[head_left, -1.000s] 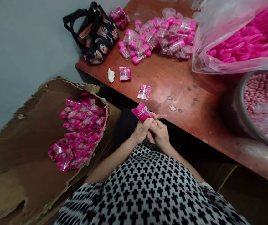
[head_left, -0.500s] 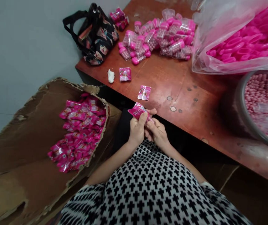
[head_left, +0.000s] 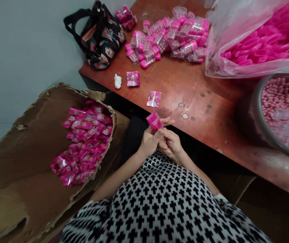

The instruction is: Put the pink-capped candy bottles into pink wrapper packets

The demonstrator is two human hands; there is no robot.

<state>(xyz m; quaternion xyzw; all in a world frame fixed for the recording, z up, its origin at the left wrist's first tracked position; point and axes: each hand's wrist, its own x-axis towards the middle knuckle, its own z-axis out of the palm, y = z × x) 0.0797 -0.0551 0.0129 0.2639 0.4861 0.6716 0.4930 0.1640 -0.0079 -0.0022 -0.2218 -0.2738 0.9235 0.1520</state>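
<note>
Close to my body, just below the front edge of the red-brown table (head_left: 200, 101), my left hand (head_left: 150, 141) and my right hand (head_left: 171, 143) are pressed together. Both pinch one small pink packet (head_left: 154, 120), which sticks up above the fingers. My right forefinger points out past it. Two more pink packets lie on the table, one (head_left: 154, 99) just beyond my hands and the other packet (head_left: 133, 79) farther left. To my left a torn cardboard box (head_left: 28, 152) holds a heap of pink packets (head_left: 86, 141).
At the back of the table lies a pile of clear pink-capped bottles (head_left: 167, 35). A flowered black handbag (head_left: 100, 37) sits at the corner, a white wad (head_left: 117, 81) near it. On the right are a plastic bag of pink caps (head_left: 258, 40) and a metal bowl of pink candies (head_left: 281, 111).
The packet in my hands has been turned and folded, showing smaller and more upright now. My hands have stayed in the same place by the table edge.
</note>
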